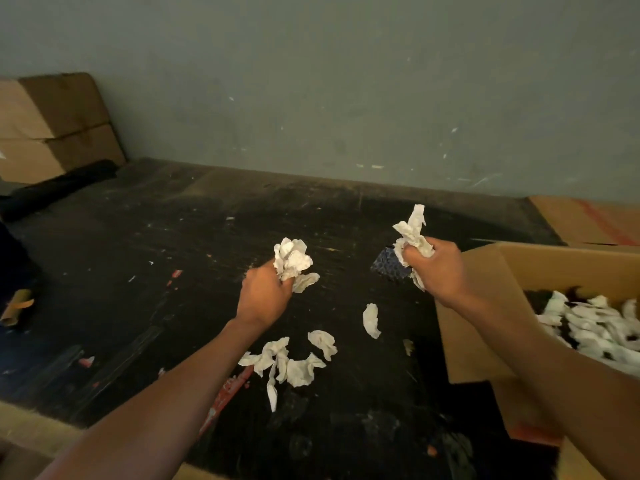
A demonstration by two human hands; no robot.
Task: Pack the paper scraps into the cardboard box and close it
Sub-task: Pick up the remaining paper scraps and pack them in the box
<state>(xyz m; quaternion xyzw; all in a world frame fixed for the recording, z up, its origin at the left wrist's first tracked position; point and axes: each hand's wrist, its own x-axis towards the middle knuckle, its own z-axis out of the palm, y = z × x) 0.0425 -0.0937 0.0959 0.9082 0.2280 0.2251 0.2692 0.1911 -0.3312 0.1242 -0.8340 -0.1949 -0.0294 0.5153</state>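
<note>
My left hand (265, 296) is closed around a bunch of crumpled white paper scraps (291, 259) above the dark floor. My right hand (438, 271) grips another bunch of white scraps (414, 233), held up just left of the open cardboard box (485, 271). The box stands at the right, its flaps open, with many white scraps (588, 330) lying inside. Several loose scraps (294, 362) lie on the floor below my hands, and one separate scrap (371, 320) lies nearer the box.
The floor is a dark, dirty mat (173, 271) against a grey-green wall (346, 81). Stacked cardboard boxes (59, 126) stand at the back left. A cardboard tube (15, 306) lies at the left edge. A flat cardboard sheet (588, 220) sits behind the open box.
</note>
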